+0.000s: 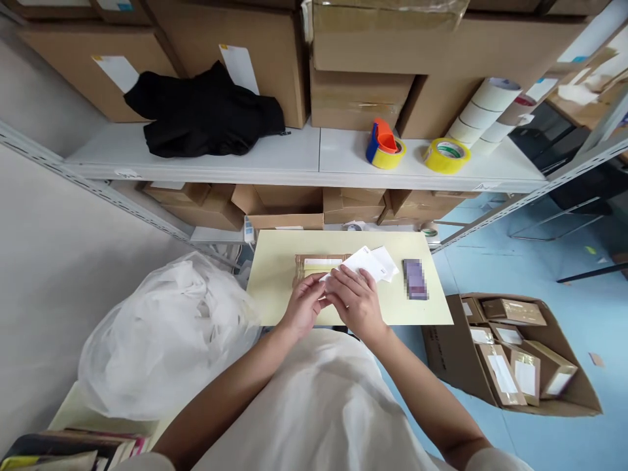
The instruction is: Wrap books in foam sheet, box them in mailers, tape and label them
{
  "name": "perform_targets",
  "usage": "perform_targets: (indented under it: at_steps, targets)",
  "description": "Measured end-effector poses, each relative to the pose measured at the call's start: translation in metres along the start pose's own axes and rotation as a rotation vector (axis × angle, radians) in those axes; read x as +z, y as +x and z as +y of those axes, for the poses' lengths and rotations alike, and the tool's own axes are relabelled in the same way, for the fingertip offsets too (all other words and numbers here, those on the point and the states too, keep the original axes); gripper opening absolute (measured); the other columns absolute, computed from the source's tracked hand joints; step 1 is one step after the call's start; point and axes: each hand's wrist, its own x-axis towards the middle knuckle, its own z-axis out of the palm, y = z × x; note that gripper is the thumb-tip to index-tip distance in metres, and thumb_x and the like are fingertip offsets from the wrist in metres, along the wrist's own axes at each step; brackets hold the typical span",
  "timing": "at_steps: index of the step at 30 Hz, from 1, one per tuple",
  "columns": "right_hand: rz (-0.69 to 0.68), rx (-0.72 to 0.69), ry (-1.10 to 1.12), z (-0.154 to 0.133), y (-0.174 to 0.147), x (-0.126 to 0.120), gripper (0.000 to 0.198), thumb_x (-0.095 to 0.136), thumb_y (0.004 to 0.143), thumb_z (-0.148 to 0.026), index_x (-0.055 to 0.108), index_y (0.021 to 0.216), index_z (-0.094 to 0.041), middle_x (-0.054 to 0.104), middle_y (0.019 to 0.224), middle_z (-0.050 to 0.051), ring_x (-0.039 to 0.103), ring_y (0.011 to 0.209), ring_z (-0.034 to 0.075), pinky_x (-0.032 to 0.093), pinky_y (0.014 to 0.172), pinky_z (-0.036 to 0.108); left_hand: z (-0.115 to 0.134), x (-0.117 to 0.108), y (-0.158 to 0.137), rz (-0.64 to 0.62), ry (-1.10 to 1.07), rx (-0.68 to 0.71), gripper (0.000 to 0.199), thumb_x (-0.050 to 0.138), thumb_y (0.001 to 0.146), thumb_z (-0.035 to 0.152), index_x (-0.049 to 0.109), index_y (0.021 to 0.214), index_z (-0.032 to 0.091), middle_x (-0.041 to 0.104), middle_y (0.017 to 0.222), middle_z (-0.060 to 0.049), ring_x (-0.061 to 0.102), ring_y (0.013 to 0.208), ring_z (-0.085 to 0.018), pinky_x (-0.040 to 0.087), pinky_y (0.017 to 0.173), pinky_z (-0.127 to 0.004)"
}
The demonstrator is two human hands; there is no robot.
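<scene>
Both of my hands meet over a pale yellow table (275,248). Pinched at its lower left corner by my left hand (305,302) is a white paper slip (364,263), perhaps a label. My right hand (357,297) lies across the same slip, its fingers closed over the near edge. A second white slip (387,261) shows from behind the first one. Partly covered by my hands, a small cardboard box (303,263) with a white label and tape lies on the table. To the right rests a purple, pixelated phone-like object (415,280).
A big carton (451,353) with several labelled boxes stands on the floor at right. At left bulges a white plastic bag (161,340). The shelf (304,154) ahead bears a black cloth (206,114), a tape dispenser (385,145), a yellow tape roll (446,155) and cartons.
</scene>
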Motion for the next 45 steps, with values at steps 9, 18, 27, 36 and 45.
perform_targets:
  at_steps: [9,18,27,36,45]
  targets:
    - [-0.012,-0.014,-0.002,-0.017,-0.009,-0.007,0.023,0.055,0.091,-0.027,0.065,0.111,-0.024,0.069,0.116,0.005,0.060,0.116,0.020,0.031,0.106,0.039,0.008,-0.017,-0.021,-0.074,-0.066,-0.068,0.033,0.077,0.069,0.039,0.056,0.085,0.017,0.067,0.085,-0.002,0.067,0.079,-0.015,0.052,0.078,-0.031]
    - [-0.051,-0.028,0.060,-0.013,-0.012,-0.011,0.026,0.055,0.091,-0.027,0.064,0.115,-0.026,0.068,0.118,0.007,0.059,0.118,0.022,0.035,0.105,0.043,0.008,-0.018,-0.021,-0.135,-0.048,-0.088,0.030,0.076,0.071,0.038,0.057,0.082,0.018,0.067,0.082,-0.001,0.067,0.078,-0.016,0.051,0.084,-0.036]
    - [-0.120,-0.094,0.158,0.001,-0.007,-0.014,0.029,0.053,0.091,-0.022,0.062,0.119,-0.025,0.066,0.123,0.007,0.055,0.123,0.021,0.038,0.105,0.043,0.011,-0.012,-0.020,-0.101,0.029,-0.082,0.031,0.080,0.065,0.038,0.064,0.079,0.016,0.068,0.080,-0.001,0.066,0.075,-0.014,0.050,0.087,-0.038]
    - [-0.185,-0.143,0.124,0.011,-0.002,-0.018,0.030,0.052,0.092,-0.020,0.062,0.120,-0.026,0.066,0.122,0.006,0.054,0.124,0.021,0.036,0.107,0.044,0.012,-0.006,-0.015,-0.090,0.096,-0.019,0.030,0.076,0.069,0.042,0.065,0.072,0.014,0.064,0.071,-0.001,0.062,0.070,-0.013,0.051,0.084,-0.035]
    - [-0.214,-0.132,0.151,0.019,-0.002,-0.019,0.031,0.051,0.092,-0.021,0.062,0.120,-0.028,0.066,0.122,0.006,0.055,0.123,0.021,0.036,0.107,0.045,0.007,-0.003,-0.010,-0.071,0.090,-0.046,0.030,0.078,0.067,0.042,0.067,0.075,0.015,0.067,0.077,-0.003,0.062,0.074,-0.014,0.052,0.083,-0.036]
